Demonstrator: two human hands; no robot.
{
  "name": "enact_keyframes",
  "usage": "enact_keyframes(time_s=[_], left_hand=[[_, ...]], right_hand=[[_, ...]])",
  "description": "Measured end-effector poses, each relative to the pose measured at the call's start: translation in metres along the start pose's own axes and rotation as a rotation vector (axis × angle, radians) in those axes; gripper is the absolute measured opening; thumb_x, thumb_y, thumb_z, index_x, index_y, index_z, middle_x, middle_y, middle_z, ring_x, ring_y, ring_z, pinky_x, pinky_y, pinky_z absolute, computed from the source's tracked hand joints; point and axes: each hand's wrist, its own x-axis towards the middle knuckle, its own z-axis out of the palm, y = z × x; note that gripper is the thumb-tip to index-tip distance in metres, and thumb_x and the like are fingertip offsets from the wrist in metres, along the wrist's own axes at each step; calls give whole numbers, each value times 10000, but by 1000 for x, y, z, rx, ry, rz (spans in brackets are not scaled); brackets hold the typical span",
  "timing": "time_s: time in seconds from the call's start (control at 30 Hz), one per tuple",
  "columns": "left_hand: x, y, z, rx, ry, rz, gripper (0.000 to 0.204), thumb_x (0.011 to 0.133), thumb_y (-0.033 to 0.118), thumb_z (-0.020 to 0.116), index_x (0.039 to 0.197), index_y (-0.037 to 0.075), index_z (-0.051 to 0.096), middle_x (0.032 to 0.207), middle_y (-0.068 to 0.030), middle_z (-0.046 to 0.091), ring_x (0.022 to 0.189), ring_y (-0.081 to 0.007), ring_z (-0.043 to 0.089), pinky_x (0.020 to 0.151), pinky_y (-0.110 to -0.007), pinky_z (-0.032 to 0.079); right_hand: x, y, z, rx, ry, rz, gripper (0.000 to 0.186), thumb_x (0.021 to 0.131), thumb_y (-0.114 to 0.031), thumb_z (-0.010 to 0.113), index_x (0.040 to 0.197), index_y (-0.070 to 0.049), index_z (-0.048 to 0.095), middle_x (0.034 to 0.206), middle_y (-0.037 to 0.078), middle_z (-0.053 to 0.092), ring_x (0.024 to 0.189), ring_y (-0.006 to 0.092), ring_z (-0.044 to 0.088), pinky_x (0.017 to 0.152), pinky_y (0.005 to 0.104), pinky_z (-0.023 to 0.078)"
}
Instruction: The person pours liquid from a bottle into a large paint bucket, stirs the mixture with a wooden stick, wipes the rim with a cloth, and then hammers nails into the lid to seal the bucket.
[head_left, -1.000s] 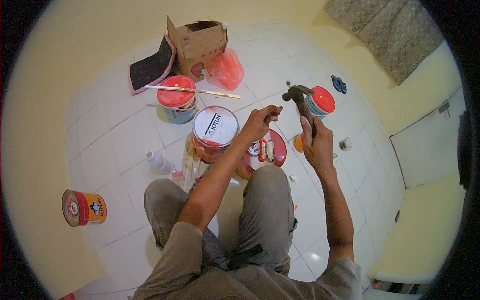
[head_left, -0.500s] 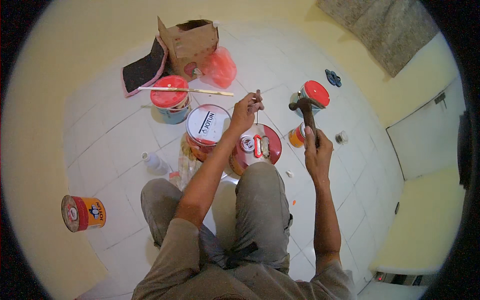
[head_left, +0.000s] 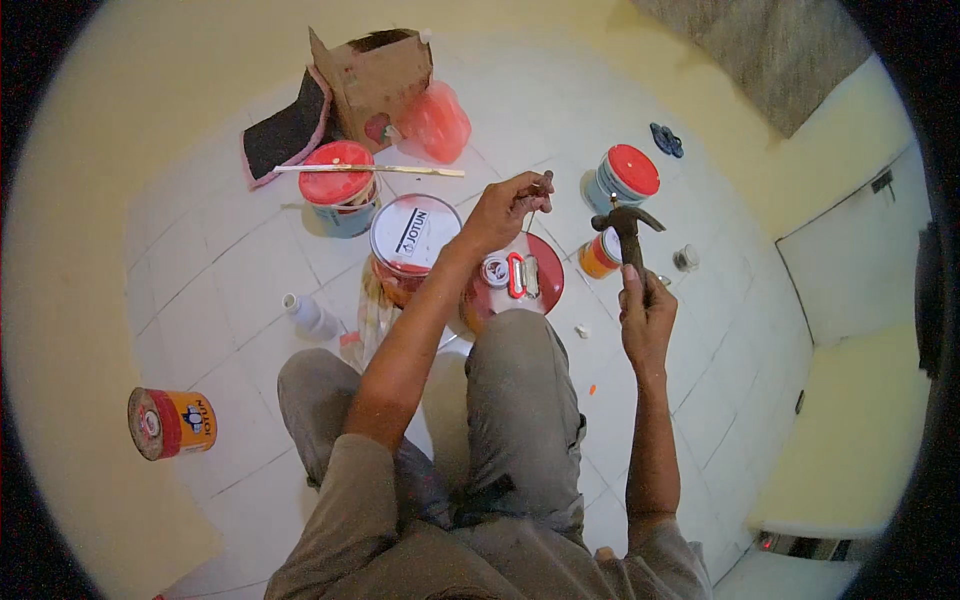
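Observation:
My right hand (head_left: pixel 648 315) grips a claw hammer (head_left: pixel 628 228) by its handle, head up and claw curving to the right. My left hand (head_left: pixel 500 215) pinches a slim tool (head_left: pixel 548 178) with a dark end above and a thin shaft below. The shaft points down over a large red-topped paint can (head_left: pixel 543 262), which has a round cap and a red-and-silver handle on its lid. Whether the tip touches the lid, I cannot tell. Left of it stands a paint tin with a white lid (head_left: pixel 415 225). The hammer is raised, apart from the slim tool.
Pails with red lids (head_left: pixel 634 170) stand at the back, the left one with a wooden stick (head_left: pixel 400 172) across it. Behind are a cardboard box (head_left: pixel 385 85) and a pink plastic bag (head_left: pixel 436 125). A white bottle (head_left: pixel 310 316) and another can (head_left: pixel 172 424) are at left.
My left hand has shifted right and slightly up with the slim tool. The hammer has turned, its claw now showing clearly to the right, and my right hand sits slightly lower.

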Motion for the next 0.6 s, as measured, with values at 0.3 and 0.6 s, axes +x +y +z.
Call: enact_keyframes(time_s=[0.3,0.6], left_hand=[[-60,33,4,-350,-273,-350,152,990,5,607,1137,-21,630,1053,-80,697,1006,-142,693,903,-302,568],[-83,11,20,-142,-322,-192,265,979,62,647,1238,9,632,1136,-60,707,1049,-154,681,932,-314,566]], right_hand=[[-37,-16,-34,30,26,112,375,1050,-341,607,843,-30,637,655,-21,511,572,67,448,516,263,362],[-72,-10,-36,43,10,136,356,1048,-342,618,890,-25,650,659,-31,511,586,65,435,529,270,351]])
